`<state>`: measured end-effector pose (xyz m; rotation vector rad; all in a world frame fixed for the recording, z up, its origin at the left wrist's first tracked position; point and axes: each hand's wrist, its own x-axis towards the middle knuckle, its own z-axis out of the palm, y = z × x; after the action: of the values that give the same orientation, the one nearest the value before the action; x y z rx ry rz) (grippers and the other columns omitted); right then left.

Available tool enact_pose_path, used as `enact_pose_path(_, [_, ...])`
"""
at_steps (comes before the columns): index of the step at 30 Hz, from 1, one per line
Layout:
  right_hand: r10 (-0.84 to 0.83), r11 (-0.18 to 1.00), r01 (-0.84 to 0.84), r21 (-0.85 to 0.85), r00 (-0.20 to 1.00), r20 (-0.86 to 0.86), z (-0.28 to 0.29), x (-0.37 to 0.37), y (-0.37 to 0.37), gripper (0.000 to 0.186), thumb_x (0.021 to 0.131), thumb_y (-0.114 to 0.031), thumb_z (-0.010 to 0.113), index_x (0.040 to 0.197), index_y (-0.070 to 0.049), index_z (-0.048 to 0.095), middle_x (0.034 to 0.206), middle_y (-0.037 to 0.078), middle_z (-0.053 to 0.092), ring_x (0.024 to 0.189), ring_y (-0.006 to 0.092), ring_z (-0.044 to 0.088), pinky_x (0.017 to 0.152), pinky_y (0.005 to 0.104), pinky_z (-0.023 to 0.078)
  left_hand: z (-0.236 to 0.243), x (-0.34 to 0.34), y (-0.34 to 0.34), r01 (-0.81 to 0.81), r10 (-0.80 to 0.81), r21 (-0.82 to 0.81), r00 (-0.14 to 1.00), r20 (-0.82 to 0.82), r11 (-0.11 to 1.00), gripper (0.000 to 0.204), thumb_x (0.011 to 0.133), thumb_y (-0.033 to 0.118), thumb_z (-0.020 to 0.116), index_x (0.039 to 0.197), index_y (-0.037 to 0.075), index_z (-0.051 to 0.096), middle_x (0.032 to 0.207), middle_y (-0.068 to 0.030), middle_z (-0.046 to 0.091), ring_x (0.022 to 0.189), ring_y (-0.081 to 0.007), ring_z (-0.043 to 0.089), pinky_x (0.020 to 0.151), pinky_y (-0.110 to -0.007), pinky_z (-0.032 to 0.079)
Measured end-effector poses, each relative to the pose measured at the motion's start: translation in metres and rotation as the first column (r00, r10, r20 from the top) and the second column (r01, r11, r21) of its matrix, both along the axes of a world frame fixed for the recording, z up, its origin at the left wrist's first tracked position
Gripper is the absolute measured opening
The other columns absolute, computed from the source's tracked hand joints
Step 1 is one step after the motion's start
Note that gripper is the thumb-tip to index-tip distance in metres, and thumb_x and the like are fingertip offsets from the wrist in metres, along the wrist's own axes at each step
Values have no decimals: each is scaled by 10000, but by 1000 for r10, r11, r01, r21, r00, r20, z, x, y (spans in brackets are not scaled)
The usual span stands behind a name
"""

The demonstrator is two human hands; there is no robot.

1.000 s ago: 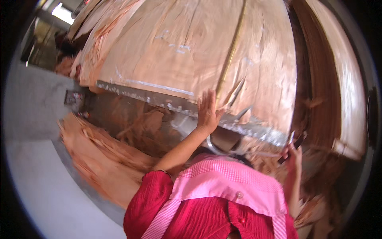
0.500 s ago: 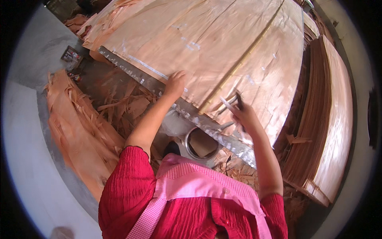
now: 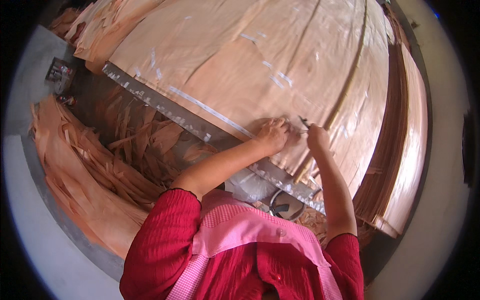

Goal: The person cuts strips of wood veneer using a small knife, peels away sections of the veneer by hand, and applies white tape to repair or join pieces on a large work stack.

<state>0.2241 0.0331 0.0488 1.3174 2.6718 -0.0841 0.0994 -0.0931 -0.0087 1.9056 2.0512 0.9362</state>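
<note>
Thin wood veneer sheet [image 3: 260, 65] lies flat on the worktop [image 3: 150, 102]; left hand [image 3: 272, 136] presses it with spread fingers, right hand [image 3: 316, 137] grips a small blade [image 3: 303, 122]. Any slip could tear the brittle sheet.

Pale concrete floor [image 3: 35, 240] curves round from seven to ten o'clock and again at three — brightly lit. Piles of wood strips [image 3: 85, 165] lie at nine; stacked sheets [image 3: 405, 165] at three.

Broad pale veneer sheet [image 3: 260, 65] lies flat, tape-patched; small dark blade [image 3: 303, 121] rests on it.
</note>
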Motion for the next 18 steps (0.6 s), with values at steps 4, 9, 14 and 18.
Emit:
enact_pose_path(4, [-330,729,-19,-685,866,-375,16,-76,0,231,799,-210,544,878,1,596,712,122,636,623,213,612,532,311,457,19,-145,-16,-396,409,268,912,6,878,415,760,125,536,1165,46,493,1152,-156,524,1051,-346,478,956,-474,305])
enact_pose_path(9, [-437,393,-205,-896,816,-378,10,-257,-66,183,788,-149,596,795,34,585,653,87,594,489,133,518,457,236,445,1,-265,-68,-528,533,91,809,-250,844,403,783,151,546,1161,27,476,1280,-119,426,1185,-295,387,996,-422,283])
enact_pose_path(14, [-636,282,-61,-958,735,-234,-23,-330,-59,226,766,-172,633,681,31,583,577,102,564,437,173,515,396,283,418,4,-256,-54,-594,610,309,790,54,743,287,788,143,526,1060,58,562,1143,-90,535,1072,-259,486,882,-408,380])
enact_pose_path(18, [146,584,-602,-545,738,-659,-58,-312,-36,59,741,-137,613,774,-91,627,699,72,601,622,200,570,526,327,457,31,-238,-37,-363,462,332,836,-296,871,103,774,156,514,726,135,603,762,-40,581,680,-246,542,623,-416,377])
